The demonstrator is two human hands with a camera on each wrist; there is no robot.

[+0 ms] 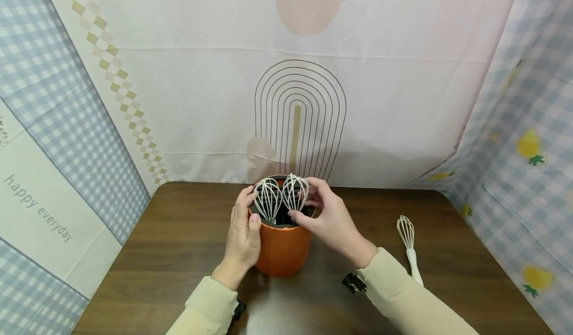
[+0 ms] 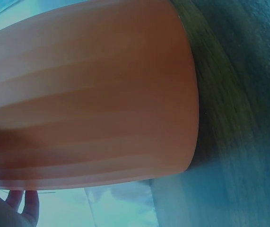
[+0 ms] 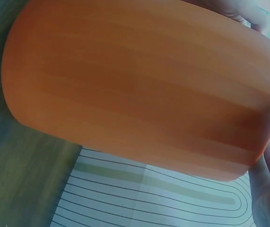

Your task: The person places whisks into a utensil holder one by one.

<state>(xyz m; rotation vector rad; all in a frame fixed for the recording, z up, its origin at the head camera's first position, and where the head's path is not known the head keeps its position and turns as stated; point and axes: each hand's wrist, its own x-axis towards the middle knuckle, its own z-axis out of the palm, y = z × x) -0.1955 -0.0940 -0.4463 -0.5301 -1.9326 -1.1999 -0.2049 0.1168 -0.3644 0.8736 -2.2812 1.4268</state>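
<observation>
An orange pot (image 1: 283, 253) with a dark inner rim stands upright on the table and fills much of both wrist views. Two wire whisks, the left one (image 1: 267, 200) and the right one (image 1: 294, 193), stand in it with their wire heads up; their handles are hidden inside. My left hand (image 1: 241, 235) holds the pot's left side, thumb near the rim. With thumb and fingers, my right hand (image 1: 331, 220) grips around the head of the right whisk at the rim.
On the brown table (image 1: 179, 255) a third whisk with a white handle (image 1: 413, 263) lies to the right, beside my right sleeve (image 1: 403, 290). A patterned cloth (image 1: 201, 101) hangs behind the table, with checked cloths at both sides.
</observation>
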